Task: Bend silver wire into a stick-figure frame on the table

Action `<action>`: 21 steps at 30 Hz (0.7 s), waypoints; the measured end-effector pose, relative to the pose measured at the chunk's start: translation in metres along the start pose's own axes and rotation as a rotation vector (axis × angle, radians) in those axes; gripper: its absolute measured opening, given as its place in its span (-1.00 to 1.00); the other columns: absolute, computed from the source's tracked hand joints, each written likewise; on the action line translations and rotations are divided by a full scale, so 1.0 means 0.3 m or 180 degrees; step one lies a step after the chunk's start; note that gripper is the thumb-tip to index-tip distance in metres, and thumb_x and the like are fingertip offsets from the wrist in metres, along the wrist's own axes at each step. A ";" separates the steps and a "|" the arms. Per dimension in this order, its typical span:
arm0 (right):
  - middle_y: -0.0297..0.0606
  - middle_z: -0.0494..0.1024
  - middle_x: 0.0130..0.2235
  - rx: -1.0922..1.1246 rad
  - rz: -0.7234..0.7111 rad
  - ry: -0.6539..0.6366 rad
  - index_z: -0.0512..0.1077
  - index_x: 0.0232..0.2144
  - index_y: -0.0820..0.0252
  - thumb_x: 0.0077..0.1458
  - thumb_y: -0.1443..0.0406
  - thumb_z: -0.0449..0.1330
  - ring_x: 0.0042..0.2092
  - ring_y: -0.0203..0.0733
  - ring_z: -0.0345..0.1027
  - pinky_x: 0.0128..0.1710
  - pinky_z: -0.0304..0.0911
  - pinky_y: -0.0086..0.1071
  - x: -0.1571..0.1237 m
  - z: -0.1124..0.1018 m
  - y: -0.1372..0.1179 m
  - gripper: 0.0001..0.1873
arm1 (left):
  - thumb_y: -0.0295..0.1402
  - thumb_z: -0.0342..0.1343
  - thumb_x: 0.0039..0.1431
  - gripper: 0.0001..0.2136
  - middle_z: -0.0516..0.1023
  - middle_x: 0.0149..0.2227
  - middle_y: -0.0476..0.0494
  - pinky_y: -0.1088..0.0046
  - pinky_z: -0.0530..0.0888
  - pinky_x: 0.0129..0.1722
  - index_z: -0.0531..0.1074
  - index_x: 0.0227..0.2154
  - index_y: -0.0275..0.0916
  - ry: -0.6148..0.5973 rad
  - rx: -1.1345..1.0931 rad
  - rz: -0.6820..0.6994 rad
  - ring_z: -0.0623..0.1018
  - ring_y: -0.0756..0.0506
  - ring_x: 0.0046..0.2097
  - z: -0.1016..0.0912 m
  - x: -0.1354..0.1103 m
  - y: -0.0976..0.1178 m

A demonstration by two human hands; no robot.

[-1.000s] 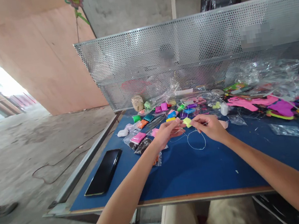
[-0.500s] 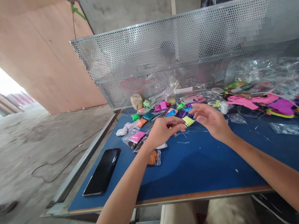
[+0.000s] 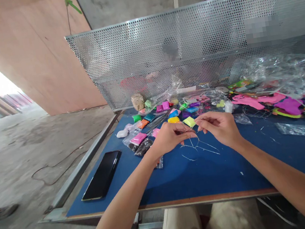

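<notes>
Over the middle of the blue table (image 3: 196, 177) my left hand (image 3: 170, 137) and my right hand (image 3: 220, 127) meet, both pinched on a thin white wire (image 3: 200, 146). The wire bends into loops and loose ends that hang down between the hands onto the table top. A yellow-green clay packet (image 3: 189, 121) lies just behind my fingertips.
Several coloured clay packets (image 3: 163, 107) and clear bags lie at the table's back, by a perforated metal screen (image 3: 188, 44). Pink and purple foam cut-outs (image 3: 265, 103) lie at the right, a black phone (image 3: 102, 175) at the left edge. Other people sit blurred behind the screen.
The round wire loop seen a second ago is now bent into several straight ends. My right hand let go and opened half a second ago, then pinched the wire again.
</notes>
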State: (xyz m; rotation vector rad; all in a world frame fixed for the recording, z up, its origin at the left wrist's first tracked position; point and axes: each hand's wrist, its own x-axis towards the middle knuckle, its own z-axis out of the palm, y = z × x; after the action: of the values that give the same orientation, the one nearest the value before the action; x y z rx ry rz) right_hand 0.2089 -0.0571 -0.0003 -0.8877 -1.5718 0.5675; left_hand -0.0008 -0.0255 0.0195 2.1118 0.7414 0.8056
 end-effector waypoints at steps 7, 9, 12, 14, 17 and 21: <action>-0.34 0.53 -0.53 0.0143 0.0080 0.0026 0.57 -0.34 0.16 0.15 0.21 0.26 -0.57 -0.32 0.33 -0.56 0.30 -0.41 0.015 -0.006 0.004 -0.85 | -0.24 0.16 0.22 -0.75 0.64 -0.18 -0.18 0.50 0.55 -0.36 0.56 -0.11 -0.22 -0.0483 -0.0368 0.0134 0.59 0.02 -0.42 -0.011 0.001 0.008; -0.34 0.54 -0.53 0.0201 0.0102 0.0018 0.57 -0.35 0.17 0.15 0.20 0.27 -0.58 -0.32 0.35 -0.56 0.31 -0.40 0.017 -0.008 0.003 -0.84 | -0.24 0.16 0.22 -0.76 0.64 -0.20 -0.17 0.50 0.55 -0.38 0.57 -0.13 -0.22 -0.0419 -0.0270 0.0209 0.58 0.03 -0.44 -0.010 0.001 0.003; -0.32 0.55 -0.52 0.0227 0.0144 -0.0001 0.57 -0.34 0.18 0.14 0.19 0.27 -0.58 -0.29 0.39 -0.56 0.34 -0.38 0.014 -0.006 0.005 -0.83 | -0.23 0.19 0.20 -0.79 0.64 -0.22 -0.15 0.52 0.53 -0.41 0.59 -0.20 -0.21 -0.0252 -0.0045 0.0277 0.58 0.02 -0.47 -0.004 0.001 -0.005; -0.31 0.56 -0.52 0.0178 0.0155 0.0005 0.58 -0.34 0.18 0.14 0.19 0.27 -0.58 -0.27 0.41 -0.55 0.36 -0.38 0.010 -0.004 0.007 -0.82 | -0.23 0.19 0.20 -0.81 0.65 -0.23 -0.13 0.54 0.51 -0.45 0.60 -0.24 -0.21 -0.0145 0.0129 0.0290 0.59 0.02 -0.48 0.000 0.002 -0.009; -0.31 0.57 -0.52 0.0083 0.0139 0.0040 0.59 -0.33 0.17 0.14 0.18 0.27 -0.57 -0.26 0.44 -0.54 0.38 -0.38 0.005 -0.002 0.009 -0.81 | -0.22 0.18 0.20 -0.81 0.65 -0.26 -0.10 0.56 0.50 -0.48 0.60 -0.27 -0.20 0.0003 0.0311 0.0271 0.60 0.02 -0.49 0.006 0.004 -0.014; -0.33 0.59 -0.50 -0.0099 0.0007 0.0164 0.60 -0.32 0.14 0.14 0.19 0.27 -0.55 -0.26 0.46 -0.51 0.39 -0.40 0.004 -0.001 0.012 -0.83 | -0.18 0.22 0.16 -0.79 0.65 -0.23 -0.11 0.52 0.52 -0.43 0.58 -0.29 -0.22 0.0332 0.0348 0.0197 0.61 -0.01 -0.44 0.020 0.010 -0.028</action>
State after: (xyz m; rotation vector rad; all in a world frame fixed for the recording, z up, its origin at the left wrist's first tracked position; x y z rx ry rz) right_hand 0.2099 -0.0541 -0.0022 -0.9206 -1.5371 0.5190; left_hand 0.0034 -0.0212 0.0107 2.2131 0.7942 0.9335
